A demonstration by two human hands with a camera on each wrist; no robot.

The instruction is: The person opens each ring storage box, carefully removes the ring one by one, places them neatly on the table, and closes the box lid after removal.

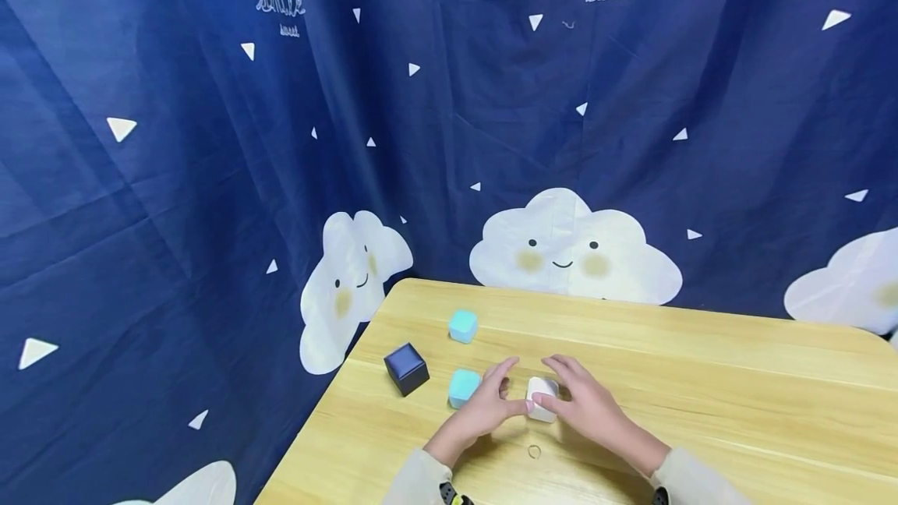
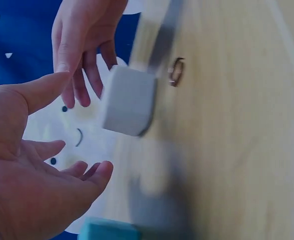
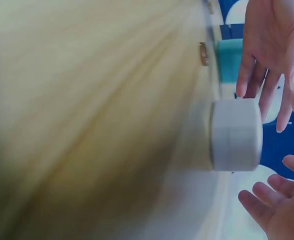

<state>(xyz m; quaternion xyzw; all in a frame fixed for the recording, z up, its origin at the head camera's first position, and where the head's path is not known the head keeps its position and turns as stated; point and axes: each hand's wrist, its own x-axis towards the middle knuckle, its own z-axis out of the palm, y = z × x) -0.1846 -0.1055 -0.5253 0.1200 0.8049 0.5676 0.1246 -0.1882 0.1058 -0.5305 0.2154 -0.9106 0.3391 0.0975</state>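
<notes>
A small white box point(image 1: 543, 386) with rounded corners stands on the wooden table between the two hands. My left hand point(image 1: 482, 411) is to its left and my right hand point(image 1: 591, 410) to its right, fingers spread and loosely bent. In the left wrist view a gap separates the left hand point(image 2: 41, 170) from the white box point(image 2: 129, 102). The right wrist view likewise shows the right hand point(image 3: 284, 207) apart from the box point(image 3: 237, 135). Both thumbs extend across its near side in the head view. Nearer the person lies a thin ring point(image 1: 535, 451) on the tabletop.
Two light-blue boxes, one farther back point(image 1: 463, 326) and one just beside the left hand point(image 1: 462, 386), stand on the table point(image 1: 737, 388). Left of them is a dark navy box point(image 1: 407, 369). A blue curtain point(image 1: 449, 123) with clouds hangs behind and along the left.
</notes>
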